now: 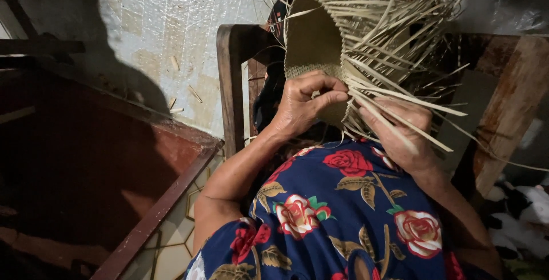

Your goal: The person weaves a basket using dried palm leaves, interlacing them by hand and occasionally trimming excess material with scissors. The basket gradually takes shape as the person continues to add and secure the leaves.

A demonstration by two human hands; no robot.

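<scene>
While my left hand (pixel 303 105) pinches the woven hat (pixel 314 45) rim, my right hand (pixel 400 131), closed on loose straw strands (pixel 400 102), should pull them snug.

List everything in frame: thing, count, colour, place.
Half-woven straw basket with loose strands: 1, tan, top centre, held up.
Dark wooden chair frame: 1, brown, behind the basket.
Wooden-framed red panel: 1, red-brown, left.
Straw offcuts: several, tan, on the pale floor.
Black-and-white soft object: 1, right edge, unclear.
Blue rose-print fabric: 1, bottom centre, worn.
Left hand: pinching strands at the basket's edge.
Right hand: gripping strands, right.
</scene>
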